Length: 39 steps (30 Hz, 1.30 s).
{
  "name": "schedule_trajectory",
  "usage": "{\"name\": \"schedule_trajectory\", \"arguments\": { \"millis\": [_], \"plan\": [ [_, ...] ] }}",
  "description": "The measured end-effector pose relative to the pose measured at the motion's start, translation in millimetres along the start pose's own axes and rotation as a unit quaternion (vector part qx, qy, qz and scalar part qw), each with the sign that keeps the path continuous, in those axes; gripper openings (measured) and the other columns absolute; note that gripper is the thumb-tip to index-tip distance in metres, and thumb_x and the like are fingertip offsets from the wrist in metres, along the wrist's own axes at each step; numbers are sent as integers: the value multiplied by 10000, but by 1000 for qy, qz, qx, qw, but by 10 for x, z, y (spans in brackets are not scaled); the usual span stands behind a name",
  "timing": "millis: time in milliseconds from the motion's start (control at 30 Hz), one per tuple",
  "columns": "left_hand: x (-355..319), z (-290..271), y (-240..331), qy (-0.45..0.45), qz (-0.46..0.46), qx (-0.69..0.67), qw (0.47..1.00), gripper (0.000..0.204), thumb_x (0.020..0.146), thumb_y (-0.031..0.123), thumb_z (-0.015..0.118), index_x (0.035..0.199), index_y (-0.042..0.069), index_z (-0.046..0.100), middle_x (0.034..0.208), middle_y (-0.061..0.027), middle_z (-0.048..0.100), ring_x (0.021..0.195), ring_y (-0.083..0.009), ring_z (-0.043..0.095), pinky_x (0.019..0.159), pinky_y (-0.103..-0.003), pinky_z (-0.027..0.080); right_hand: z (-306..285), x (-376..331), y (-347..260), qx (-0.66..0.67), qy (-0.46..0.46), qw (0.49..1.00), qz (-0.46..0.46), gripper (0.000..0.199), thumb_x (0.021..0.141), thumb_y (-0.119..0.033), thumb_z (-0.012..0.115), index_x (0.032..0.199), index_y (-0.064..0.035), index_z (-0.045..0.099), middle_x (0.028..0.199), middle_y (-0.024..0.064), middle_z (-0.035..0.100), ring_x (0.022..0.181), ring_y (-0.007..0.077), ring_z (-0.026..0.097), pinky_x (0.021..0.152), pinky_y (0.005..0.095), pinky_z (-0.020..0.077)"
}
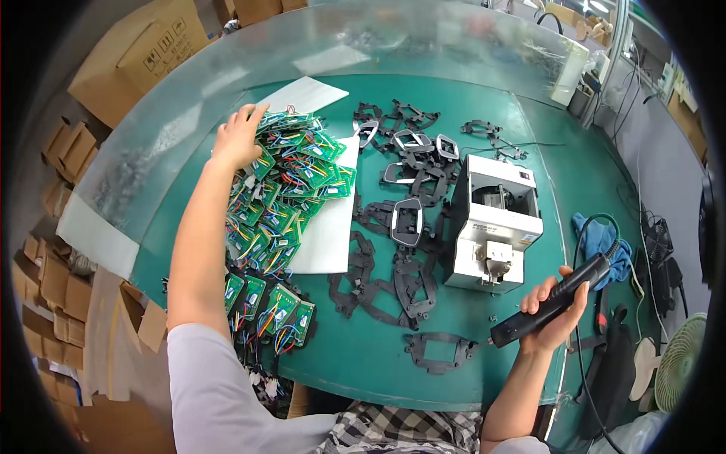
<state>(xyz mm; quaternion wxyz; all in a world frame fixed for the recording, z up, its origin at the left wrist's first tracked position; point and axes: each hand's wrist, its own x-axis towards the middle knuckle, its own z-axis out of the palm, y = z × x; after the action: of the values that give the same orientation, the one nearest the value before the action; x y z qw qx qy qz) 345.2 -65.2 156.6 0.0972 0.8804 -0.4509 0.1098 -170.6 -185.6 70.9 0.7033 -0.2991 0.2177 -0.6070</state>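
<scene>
On the boards (pixel 283 181), left hand (pixel 236 140); right hand (pixel 556 310) clasping screwdriver (pixel 548 303).

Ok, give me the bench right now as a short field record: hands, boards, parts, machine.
left hand: reaching onto the far end of the pile of green circuit boards
right hand: gripping a black electric screwdriver, tip pointing left
boards: heaped on a white sheet, more at the near edge
black frames: spread mid-table
white machine: right of frames
table: green

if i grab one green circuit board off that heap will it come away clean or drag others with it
Probably drags: the circuit boards lie overlapped with coloured wires tangled between them. Each looks stiff, thin and light. The heap would likely slide on the white sheet.
</scene>
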Motion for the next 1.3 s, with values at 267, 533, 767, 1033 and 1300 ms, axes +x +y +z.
{"name": "schedule_trajectory", "arguments": {
  "millis": [267, 533, 767, 1033, 1300],
  "plan": [
    [158, 107, -7, 21, 12, 171, 985, 458, 815, 166, 642, 1256, 183, 519, 1221, -83, 563, 992, -321, 631, 824, -437, 520, 5, -6, 22, -2, -5, 1000, 4, 446, 972, -473, 396, 1117, -58, 472, 608, 58, 463, 420, 153, 478, 393, 295, 425],
    [-245, 84, 90, 149, 149, 261, 942, 136, 809, 182, 606, 919, 104, 587, 783, -56, 617, 655, -275, 659, 558, -406, 538, -7, -16, 3, -14, -9, 1000, -1, 446, 978, -466, 383, 1132, -54, 460, 626, 64, 477, 424, 155, 482, 402, 299, 435],
    [-1201, 289, 712, 109, 201, 283, 932, 82, 777, 138, 573, 847, 105, 545, 749, -13, 596, 609, -178, 662, 482, -309, 524, 43, -61, 75, -53, -28, 998, -10, 451, 981, -453, 376, 1139, -38, 448, 636, 66, 478, 449, 154, 490, 438, 300, 442],
    [-1505, 67, 1023, -68, 97, 150, 982, 542, 850, 477, 598, 1212, 86, 501, 923, -98, 607, 781, -299, 663, 638, -405, 546, 23, -49, 33, -47, -12, 999, -2, 445, 978, -458, 388, 1130, -48, 470, 639, 68, 475, 456, 156, 476, 448, 300, 421],
    [-1581, 38, 851, 7, 97, 6, 995, 302, 837, 351, 651, 1050, 138, 647, 966, -37, 662, 796, -241, 659, 679, -366, 514, -30, -29, 15, -22, -20, 999, 13, 448, 969, -466, 408, 1125, -53, 479, 653, 71, 492, 470, 172, 487, 466, 321, 435]
  ]
}}
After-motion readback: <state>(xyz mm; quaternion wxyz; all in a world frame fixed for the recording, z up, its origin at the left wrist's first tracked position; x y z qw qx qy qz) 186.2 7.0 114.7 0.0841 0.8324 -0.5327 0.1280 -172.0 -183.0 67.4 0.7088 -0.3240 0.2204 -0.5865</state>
